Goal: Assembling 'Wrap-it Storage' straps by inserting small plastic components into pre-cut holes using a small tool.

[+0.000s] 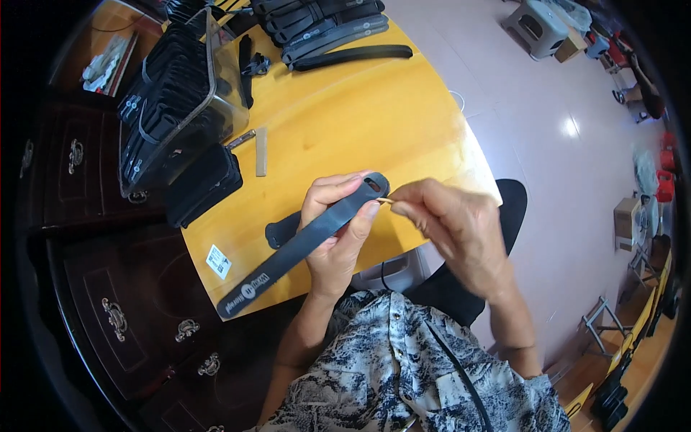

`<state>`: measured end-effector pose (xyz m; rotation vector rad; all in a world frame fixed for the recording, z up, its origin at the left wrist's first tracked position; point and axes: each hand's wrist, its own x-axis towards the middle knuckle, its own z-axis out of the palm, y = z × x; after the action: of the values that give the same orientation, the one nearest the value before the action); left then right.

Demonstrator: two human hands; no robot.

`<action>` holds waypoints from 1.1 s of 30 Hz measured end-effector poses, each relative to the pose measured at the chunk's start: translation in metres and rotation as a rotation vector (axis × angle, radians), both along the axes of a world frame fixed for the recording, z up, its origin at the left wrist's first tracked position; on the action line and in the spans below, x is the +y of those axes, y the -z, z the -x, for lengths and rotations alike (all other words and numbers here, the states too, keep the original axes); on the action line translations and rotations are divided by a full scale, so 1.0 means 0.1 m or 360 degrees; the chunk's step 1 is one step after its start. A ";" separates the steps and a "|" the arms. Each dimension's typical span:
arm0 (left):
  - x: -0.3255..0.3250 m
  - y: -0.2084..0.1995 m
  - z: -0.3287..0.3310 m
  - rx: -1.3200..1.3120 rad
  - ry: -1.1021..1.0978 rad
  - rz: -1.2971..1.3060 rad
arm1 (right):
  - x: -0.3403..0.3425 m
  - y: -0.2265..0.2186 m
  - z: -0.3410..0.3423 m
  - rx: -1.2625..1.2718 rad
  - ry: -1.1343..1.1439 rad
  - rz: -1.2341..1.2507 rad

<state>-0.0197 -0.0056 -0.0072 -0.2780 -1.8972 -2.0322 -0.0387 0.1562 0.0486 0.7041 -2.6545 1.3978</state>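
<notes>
A long dark grey strap with white print lies slantwise across my left hand, whose fingers and thumb are closed around it near its slotted, rounded end. Another rounded dark strap end shows behind that hand; whether it belongs to the same strap I cannot tell. Close by the slotted end, my right hand pinches a thin tan piece, perhaps a rubber band. That piece reaches the strap's edge by my left thumb; most of it is hidden by fingers.
On the yellow table stands a clear bin packed with black straps. Stacked straps lie at the far edge. A black bundle, a tan strip and a white label lie leftward. A grey stool stands beyond.
</notes>
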 end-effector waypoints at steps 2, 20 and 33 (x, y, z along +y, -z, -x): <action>0.05 0.00 -0.01 -0.0142 0.0005 -0.0307 | -0.08 0.07 -0.13 -0.0147 0.0166 0.0264; -0.01 -0.06 -0.02 0.0049 0.0012 0.0275 | -0.06 0.24 -0.26 0.0114 0.0373 0.0321; 0.04 0.02 -0.07 -0.0180 -0.0002 -0.0165 | -0.10 0.23 -0.27 0.0030 0.0269 0.0275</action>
<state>-0.0124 -0.0011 -0.0089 -0.1388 -1.8478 -2.1789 -0.0115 0.1458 0.0251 0.4621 -2.4729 1.5400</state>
